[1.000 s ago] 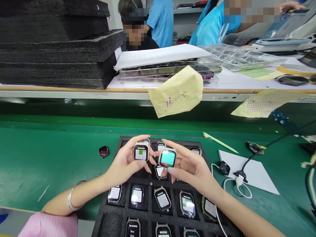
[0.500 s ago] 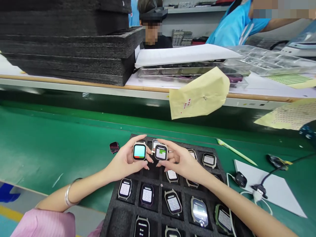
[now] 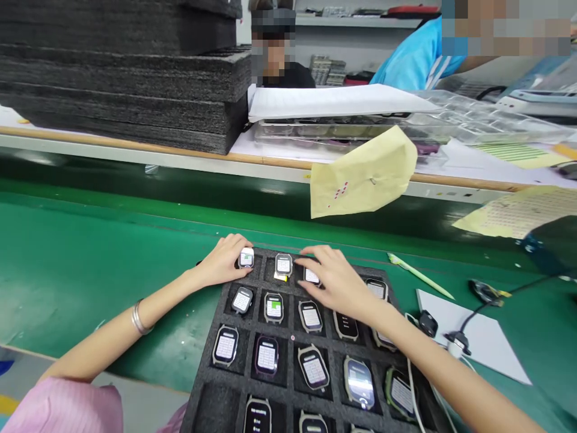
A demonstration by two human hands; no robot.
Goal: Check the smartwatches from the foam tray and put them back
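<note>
A black foam tray [image 3: 219,404] holds several smartwatch bodies with lit screens in its pockets. My left hand [image 3: 222,260] rests at the tray's far left corner, fingers curled round a smartwatch [image 3: 246,257] that sits in the corner pocket. My right hand [image 3: 336,282] lies flat over the far row with fingers stretched out. Its fingertips touch a watch [image 3: 311,275], just right of another watch [image 3: 283,264]. It holds nothing. A silver bangle [image 3: 137,317] is on my left wrist.
The tray lies on a green belt [image 3: 90,264]. To its right are a green pen [image 3: 419,275], white paper [image 3: 493,340] and a charger cable [image 3: 456,344]. Beyond are stacked black foam trays [image 3: 112,72], a yellow sheet [image 3: 365,174], clear plastic trays [image 3: 342,127] and other people.
Both hands held a watch up above the tray; they have come down to the far row. The right hand's watch is out of its fingers, and the left hand's watch sits in the corner pocket.
</note>
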